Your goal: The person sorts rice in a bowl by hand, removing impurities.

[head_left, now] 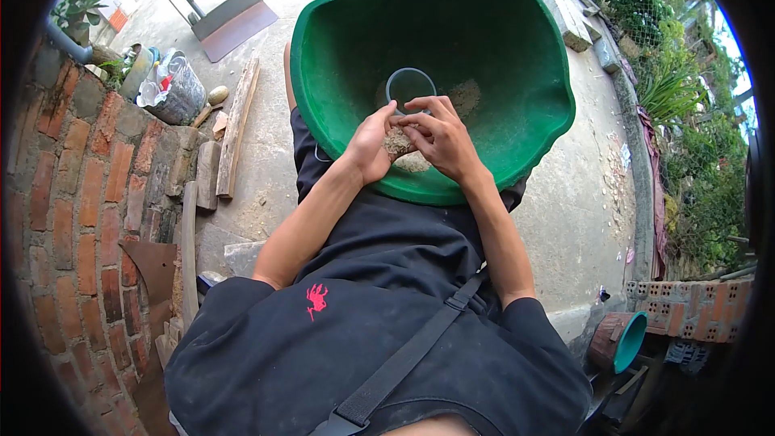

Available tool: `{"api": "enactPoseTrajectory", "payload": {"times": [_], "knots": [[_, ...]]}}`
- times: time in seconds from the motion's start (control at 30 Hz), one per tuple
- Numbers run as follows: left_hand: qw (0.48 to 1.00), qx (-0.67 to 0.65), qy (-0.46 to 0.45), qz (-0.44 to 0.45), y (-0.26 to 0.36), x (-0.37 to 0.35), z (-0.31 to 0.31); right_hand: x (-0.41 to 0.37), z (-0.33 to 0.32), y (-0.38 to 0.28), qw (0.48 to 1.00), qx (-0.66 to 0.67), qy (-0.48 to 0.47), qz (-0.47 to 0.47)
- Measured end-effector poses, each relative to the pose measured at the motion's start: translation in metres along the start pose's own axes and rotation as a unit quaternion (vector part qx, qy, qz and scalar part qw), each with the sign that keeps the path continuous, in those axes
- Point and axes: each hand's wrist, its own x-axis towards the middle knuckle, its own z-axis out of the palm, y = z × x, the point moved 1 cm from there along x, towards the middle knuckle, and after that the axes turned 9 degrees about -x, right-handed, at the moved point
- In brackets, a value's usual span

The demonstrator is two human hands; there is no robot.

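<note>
A large green tub (517, 56) rests tilted at my lap, its opening facing me. Inside it, a small clear round container (411, 90) stands just beyond my fingers. Pale grain-like material (464, 98) lies on the tub's bottom and in a heap under my hands. My left hand (373, 144) is cupped at the near side of the tub, with some of the pale material in it. Beside it, my right hand (440, 136) has its fingers bent and pinched over the left palm; what they pinch is too small to name.
A brick wall (89, 218) runs along the left. Wooden planks (238, 129), a bucket (179, 89) and a hand truck (234, 24) stand at the upper left. Plants (694, 153) line the right. A green-rimmed pot (630, 342) lies at the lower right.
</note>
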Motion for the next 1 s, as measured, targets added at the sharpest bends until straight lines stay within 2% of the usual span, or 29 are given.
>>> {"api": "enactPoseTrajectory", "payload": {"times": [0.2, 0.53, 0.6, 0.73, 0.8, 0.9, 1.0], "knots": [[1.000, 0.001, -0.004, -0.008, 0.001, -0.002, 0.004, -0.001, 0.001, 0.001, 0.998, 0.062, -0.020, 0.020], [1.000, 0.013, -0.007, 0.003, 0.000, -0.003, 0.003, -0.001, -0.001, 0.001, 0.997, 0.077, -0.028, 0.015], [1.000, 0.008, 0.001, 0.014, 0.000, -0.003, 0.004, 0.002, -0.007, -0.003, 0.997, 0.068, -0.014, -0.019], [1.000, 0.008, 0.022, 0.014, 0.001, -0.004, 0.005, 0.003, -0.009, -0.003, 0.998, 0.058, 0.017, -0.005], [1.000, -0.007, 0.023, 0.014, 0.001, -0.004, 0.006, 0.001, -0.005, -0.001, 1.000, 0.009, 0.027, 0.003], [1.000, -0.005, 0.002, 0.018, 0.001, -0.004, 0.006, -0.001, -0.002, -0.002, 0.999, -0.025, 0.006, -0.020], [0.999, -0.018, 0.025, 0.030, 0.001, -0.004, 0.005, -0.002, 0.000, 0.001, 0.999, -0.030, 0.002, -0.027]]}}
